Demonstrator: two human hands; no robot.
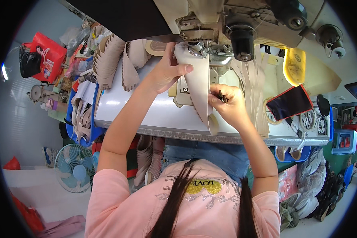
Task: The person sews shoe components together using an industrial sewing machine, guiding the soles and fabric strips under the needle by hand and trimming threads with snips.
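A beige shoe-upper piece (pixel 197 81) hangs from under the needle area of a sewing machine (pixel 197 48), its lower end curling at the table's front edge. My left hand (pixel 168 73) grips its left side near the top, thumb on the face and fingers partly hidden behind. With thumb and forefinger, my right hand (pixel 229 104) pinches its right edge lower down. A small dark metal tool (pixel 221 96), perhaps thread snips, is tucked in the right hand's fingers; most of it is hidden.
Beige upper pieces (pixel 107 59) are stacked at the back left, near a blue basket (pixel 92 133). Long beige strips (pixel 252 91) lie right of the machine. Farther right are a red-edged phone (pixel 290 103) and bobbins (pixel 308 119). A fan (pixel 76 168) stands at the lower left.
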